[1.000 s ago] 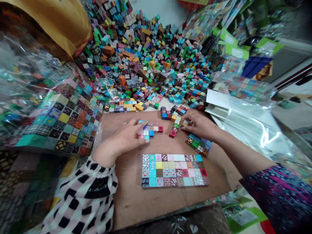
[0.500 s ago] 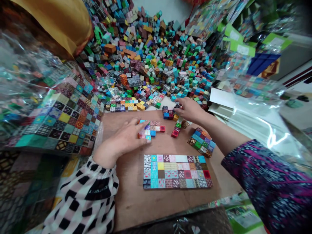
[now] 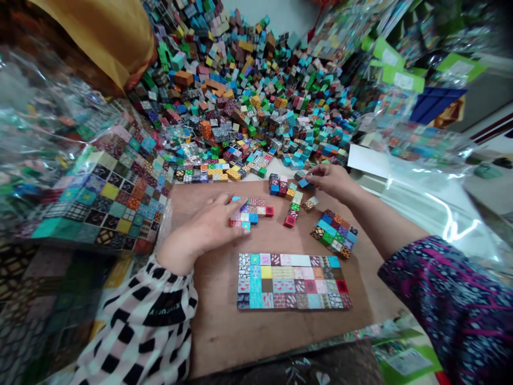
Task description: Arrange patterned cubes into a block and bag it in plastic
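Observation:
My left hand (image 3: 210, 224) lies over the left end of a small patch of patterned cube blocks (image 3: 256, 211), fingers stretched out and touching it. Part of that patch is hidden under the fingers. At the back of the board, my right hand (image 3: 332, 182) pinches a small blue and dark block (image 3: 303, 182) at its fingertips. Left of it stand short rows of cubes (image 3: 279, 186), with a green and red strip (image 3: 293, 208) running toward me. A single speckled block (image 3: 310, 203) sits beside that strip. In front lies a flat rectangle of patterned blocks (image 3: 294, 282).
A stacked colourful block cluster (image 3: 334, 234) sits at the board's right. Behind the brown board (image 3: 216, 321) rises a large heap of loose blocks (image 3: 248, 101). A plastic-wrapped block stack (image 3: 108, 192) stands left; clear bags and a white box (image 3: 368, 160) are on the right.
My right hand has moved to the right, away from the short rows of cubes, with a blue and dark block at its fingertips. My left hand stays on the small patch.

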Motion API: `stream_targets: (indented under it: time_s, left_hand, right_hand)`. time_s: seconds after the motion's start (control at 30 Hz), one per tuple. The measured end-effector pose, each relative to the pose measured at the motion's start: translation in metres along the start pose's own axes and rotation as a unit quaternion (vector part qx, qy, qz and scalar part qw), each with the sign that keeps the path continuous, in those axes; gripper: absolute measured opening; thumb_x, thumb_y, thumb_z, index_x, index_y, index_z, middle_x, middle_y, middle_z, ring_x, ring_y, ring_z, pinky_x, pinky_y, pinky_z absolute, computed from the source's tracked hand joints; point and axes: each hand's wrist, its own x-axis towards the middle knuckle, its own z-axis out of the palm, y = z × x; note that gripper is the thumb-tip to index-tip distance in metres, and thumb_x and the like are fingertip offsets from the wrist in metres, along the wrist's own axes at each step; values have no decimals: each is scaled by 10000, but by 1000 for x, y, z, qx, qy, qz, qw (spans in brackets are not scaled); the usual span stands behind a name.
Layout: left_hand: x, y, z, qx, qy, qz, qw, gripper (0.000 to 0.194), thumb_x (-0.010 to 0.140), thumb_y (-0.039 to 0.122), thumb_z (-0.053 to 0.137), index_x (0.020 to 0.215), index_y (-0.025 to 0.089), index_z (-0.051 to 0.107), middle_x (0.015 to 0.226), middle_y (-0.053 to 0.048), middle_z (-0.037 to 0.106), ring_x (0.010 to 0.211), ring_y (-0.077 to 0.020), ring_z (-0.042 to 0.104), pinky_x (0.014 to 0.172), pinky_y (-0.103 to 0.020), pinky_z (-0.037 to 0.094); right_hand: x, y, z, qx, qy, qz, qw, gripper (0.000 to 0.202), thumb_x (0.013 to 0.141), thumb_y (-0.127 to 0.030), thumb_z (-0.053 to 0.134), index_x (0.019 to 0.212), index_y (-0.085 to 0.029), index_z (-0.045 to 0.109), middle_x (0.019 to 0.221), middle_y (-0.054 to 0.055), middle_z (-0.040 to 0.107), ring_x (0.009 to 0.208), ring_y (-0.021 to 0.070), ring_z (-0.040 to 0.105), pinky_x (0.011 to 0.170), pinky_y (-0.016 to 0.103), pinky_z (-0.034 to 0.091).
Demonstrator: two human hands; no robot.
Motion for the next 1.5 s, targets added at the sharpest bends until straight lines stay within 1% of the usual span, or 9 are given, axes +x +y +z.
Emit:
stream_targets:
  time_s: [0.2, 0.4, 0.53, 0.67, 0.8, 0.97, 1.1, 1.3, 1.5]
  left_hand:
    - [1, -1, 1, -14, -1, 3, 1000, 742, 824, 531, 569, 1484, 237, 401, 1450, -144, 423, 1302, -407, 414, 1056, -518, 370]
    - [1, -1, 1, -5, 2, 10, 1000, 745, 835, 551, 556, 1491, 241, 389, 1468, -148, 414, 1285, -405, 433, 1051, -522, 371]
    - [1, -2, 1, -16, -6, 6, 1000, 787, 831, 584, 550, 1512, 242, 352, 1470, -148, 405, 1298, -396, 423, 1048, -505, 379]
    - [2, -4, 3, -21, -1, 2, 1000, 752, 839, 554, 551, 1509, 273, 354, 1456, -119, 415, 1298, -374, 430, 1079, -490, 352]
    - [1, -5, 4, -21, 6, 12, 1000, 746, 839, 535, 552, 1503, 249, 367, 1404, -138, 450, 1273, -379, 454, 1063, -497, 368]
    - [2, -5, 5, -26, 14, 23, 999, 760, 818, 516, 585, 1500, 260, 369, 1419, -137, 445, 1290, -396, 440, 1057, -508, 372]
    - [1, -4, 4, -28, 10, 18, 999, 748, 825, 500, 570, 1497, 230, 381, 1403, -150, 452, 1277, -389, 457, 1064, -501, 369]
    - [0, -1, 1, -55, 1, -13, 998, 854, 785, 542, 605, 1516, 199, 325, 1492, -157, 379, 1363, -397, 365, 1107, -501, 322]
    - [4, -5, 2, -78, 19, 9, 997, 768, 747, 474, 642, 1417, 155, 442, 1351, -155, 496, 1258, -348, 481, 1054, -459, 393]
  right_hand:
    - [-6, 8, -2, -224, 21, -147, 963, 212, 863, -218, 532, 959, -170, 715, 945, 120, 679, 872, 267, 629, 751, 374, 474]
    - [-28, -9, -2, -204, 85, -197, 955, 312, 884, -239, 516, 1164, -185, 642, 1060, 124, 656, 1013, 290, 601, 850, 414, 481]
    - [-49, -40, 5, -122, -27, -249, 960, 270, 883, -209, 532, 1110, -260, 670, 1074, 70, 696, 1006, 257, 621, 877, 417, 495]
    - [-59, -63, 19, -176, -90, -308, 931, 288, 840, -105, 517, 1055, -207, 678, 1074, 106, 697, 1036, 261, 617, 903, 411, 486]
    - [-59, -72, 29, -218, -120, -291, 924, 285, 815, -53, 475, 977, -166, 681, 990, 115, 717, 938, 239, 645, 834, 374, 498]
    - [-61, -74, 29, -115, -176, -240, 948, 406, 824, -37, 446, 1121, -182, 682, 1007, 77, 740, 809, 189, 667, 712, 312, 516]
    - [-64, -72, 26, -60, -185, -242, 951, 486, 793, 14, 443, 1137, -230, 686, 1100, 44, 732, 903, 194, 675, 785, 323, 524]
    - [-69, -71, 29, -88, -162, -278, 943, 373, 856, -280, 649, 1205, -151, 619, 1172, 141, 663, 1063, 275, 614, 888, 405, 500]
    - [-61, -67, 48, -98, -150, -337, 924, 223, 873, -275, 629, 1045, -133, 638, 1066, 137, 658, 975, 245, 600, 848, 360, 483]
